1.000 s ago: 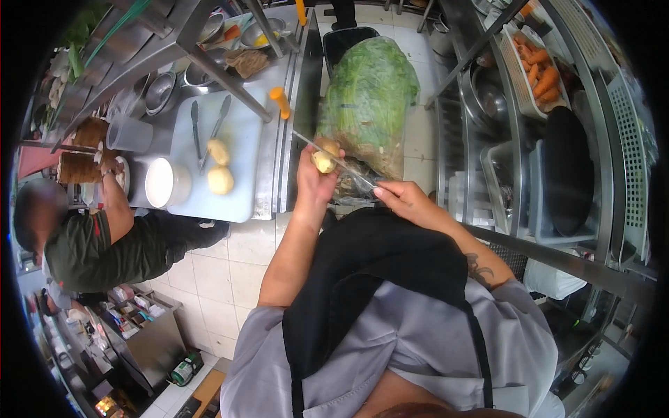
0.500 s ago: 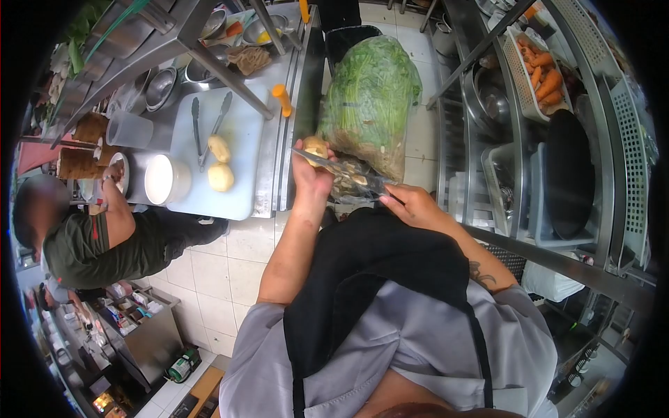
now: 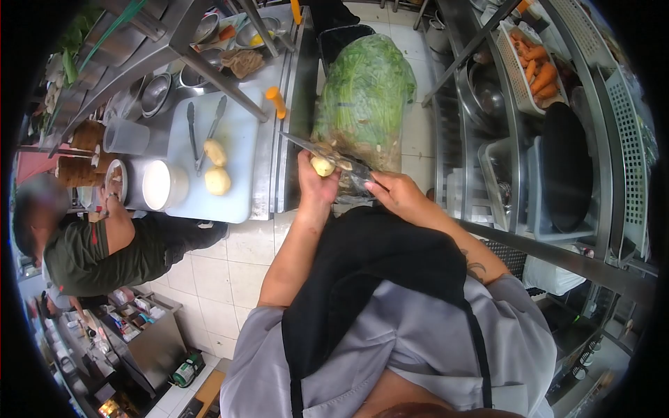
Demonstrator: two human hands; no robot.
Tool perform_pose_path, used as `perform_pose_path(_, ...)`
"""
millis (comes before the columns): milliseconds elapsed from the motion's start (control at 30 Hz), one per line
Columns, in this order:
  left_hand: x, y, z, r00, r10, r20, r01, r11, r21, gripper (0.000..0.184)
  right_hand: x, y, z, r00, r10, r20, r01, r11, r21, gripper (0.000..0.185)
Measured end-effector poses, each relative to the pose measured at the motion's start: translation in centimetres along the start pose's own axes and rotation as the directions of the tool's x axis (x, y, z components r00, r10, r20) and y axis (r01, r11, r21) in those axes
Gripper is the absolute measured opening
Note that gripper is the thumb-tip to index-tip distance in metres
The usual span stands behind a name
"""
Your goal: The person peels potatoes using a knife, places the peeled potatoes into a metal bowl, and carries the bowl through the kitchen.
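Observation:
In my left hand [image 3: 317,188] is a potato [image 3: 323,166], held up between the fingers, its visible side pale yellow. My right hand [image 3: 398,192] grips the handle of a long knife [image 3: 301,143]. The blade slants up to the left, across the far side of the potato; whether it touches cannot be made out. On a light blue cutting board [image 3: 240,191] to my left lie two more pale potatoes, one [image 3: 214,152] beyond the other [image 3: 217,180]. Metal tongs [image 3: 194,139] rest beside them.
A clear bag of leafy greens [image 3: 366,87] stands on the floor ahead. A white tub [image 3: 164,185] sits by the board. At left a co-worker [image 3: 97,254] reaches toward a round bowl. Metal shelves at right carry a basket of carrots [image 3: 538,70].
The potato in my left hand has turned, showing a pale side where brownish skin faced me. The knife and my right hand have shifted slightly left and up.

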State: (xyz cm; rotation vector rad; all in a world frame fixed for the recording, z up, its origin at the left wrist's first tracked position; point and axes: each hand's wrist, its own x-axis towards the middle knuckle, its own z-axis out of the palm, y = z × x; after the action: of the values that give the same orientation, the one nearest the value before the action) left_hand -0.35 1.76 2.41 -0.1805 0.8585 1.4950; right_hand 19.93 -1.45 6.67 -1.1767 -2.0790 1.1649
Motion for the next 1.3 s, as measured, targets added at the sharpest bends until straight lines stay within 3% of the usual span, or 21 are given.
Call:
perform_pose_path(133, 2.1, 1.8, -2.3, 0.989, -0.065, 0.134, 0.071, 0.997, -0.038, 0.039, -0.4, -0.1, 0.2, 0.996, -0.091, 0.021, 0.092, 0.995, -0.034, 0.028)
perform_pose_path(367, 2.0, 2.8, -2.0, 0.985, -0.147, 0.085, 0.157, 0.981, -0.117, 0.037, -1.9, 0.7, -0.5, 0.993, -0.113, 0.025, 0.115, 0.983, -0.141, 0.026)
perform_pose_path(467, 2.0, 2.4, -1.6, 0.988, -0.152, 0.036, 0.156, 0.977, -0.143, 0.045, -2.0, 0.6, -0.7, 0.995, -0.083, 0.057, 0.091, 0.984, -0.153, 0.026)
perform_pose_path(667, 2.3, 1.7, -2.3, 0.988, -0.115, 0.099, 0.129, 0.979, -0.157, 0.029, -2.2, 0.9, -0.1, 0.996, -0.089, 0.012, 0.090, 0.983, -0.162, 0.027)
perform_pose_path(867, 1.5, 0.0, -2.1, 0.981, -0.117, 0.156, 0.123, 0.992, -0.030, 0.030, -0.9, -0.3, 0.0, 0.995, -0.086, -0.051, 0.079, 0.988, -0.131, 0.028)
perform_pose_path(967, 0.1, 0.4, -0.6, 0.991, -0.095, 0.091, 0.097, 0.995, -0.027, 0.032, -0.7, 0.0, 0.1, 0.993, -0.097, -0.062, 0.089, 0.988, -0.123, 0.028)
perform_pose_path(1000, 0.2, 0.3, -1.0, 0.982, -0.121, 0.146, 0.121, 0.993, 0.010, 0.034, -0.6, 0.0, 0.1, 0.993, -0.100, -0.065, 0.092, 0.988, -0.123, 0.028)
perform_pose_path(1067, 0.4, 0.0, -2.1, 0.950, -0.186, 0.252, 0.168, 0.982, 0.089, 0.036, 0.0, -0.3, -0.1, 0.997, -0.035, -0.067, 0.027, 0.994, -0.107, 0.028)
perform_pose_path(1200, -0.3, -0.7, -1.7, 0.895, -0.285, 0.343, 0.277, 0.958, 0.075, 0.038, 1.3, 0.4, -0.3, 0.991, 0.021, -0.130, -0.023, 1.000, -0.015, 0.029)
perform_pose_path(1300, 0.6, 0.7, -2.0, 0.916, -0.219, 0.336, 0.226, 0.974, 0.018, 0.040, 1.0, -0.4, -1.2, 0.994, 0.105, 0.016, -0.105, 0.994, 0.021, 0.031)
